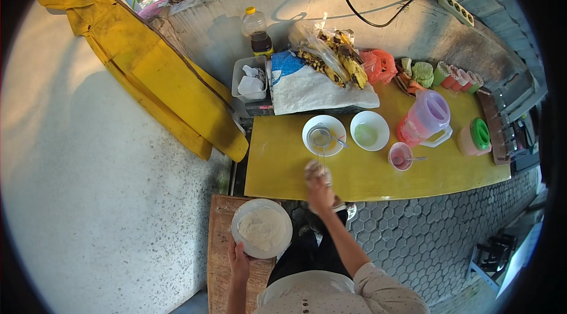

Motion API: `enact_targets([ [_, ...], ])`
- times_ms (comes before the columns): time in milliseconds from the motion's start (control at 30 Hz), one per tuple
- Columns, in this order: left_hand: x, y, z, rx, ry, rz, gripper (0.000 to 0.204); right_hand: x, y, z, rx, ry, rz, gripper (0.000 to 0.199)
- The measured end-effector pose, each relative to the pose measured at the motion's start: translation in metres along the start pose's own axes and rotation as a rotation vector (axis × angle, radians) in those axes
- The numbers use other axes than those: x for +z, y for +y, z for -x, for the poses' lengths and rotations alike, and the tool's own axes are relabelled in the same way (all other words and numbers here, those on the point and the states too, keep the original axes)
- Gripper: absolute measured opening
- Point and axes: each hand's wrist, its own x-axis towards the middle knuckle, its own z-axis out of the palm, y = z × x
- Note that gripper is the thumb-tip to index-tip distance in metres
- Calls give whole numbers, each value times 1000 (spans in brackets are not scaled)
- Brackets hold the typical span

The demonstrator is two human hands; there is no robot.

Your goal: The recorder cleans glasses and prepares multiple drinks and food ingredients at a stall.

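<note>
My left hand [239, 262] grips the near rim of a white plate [238, 217] heaped with white flour [263, 228]. The plate is over a wooden bench at lower left. My right hand [319, 189] is at the near edge of the yellow table, smeared by motion, with pale patches on its fingers. A small wire strainer [320, 137] rests over a white bowl [308, 124] that also has a spoon in it. Its handle points toward my right hand; whether the fingers touch it I cannot tell. Beside it stands another white bowl [382, 124] with pale green contents.
On the yellow table [271, 166] stand a pink cup [401, 155] with a spoon, a lidded pitcher [425, 118] and a green-lidded jar [475, 137]. Behind are bananas [345, 57], an oil bottle [256, 30] and a tissue box [251, 80]. The wooden bench [221, 237] is at left.
</note>
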Motion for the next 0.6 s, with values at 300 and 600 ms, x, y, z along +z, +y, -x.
enact_targets([
  [300,2,28,28,74,129,15,40,9,-116,-45,-146,84,-315,39],
  [600,-18,14,52,82,375,96,40,102,-184,-124,-662,-964,-395,34],
])
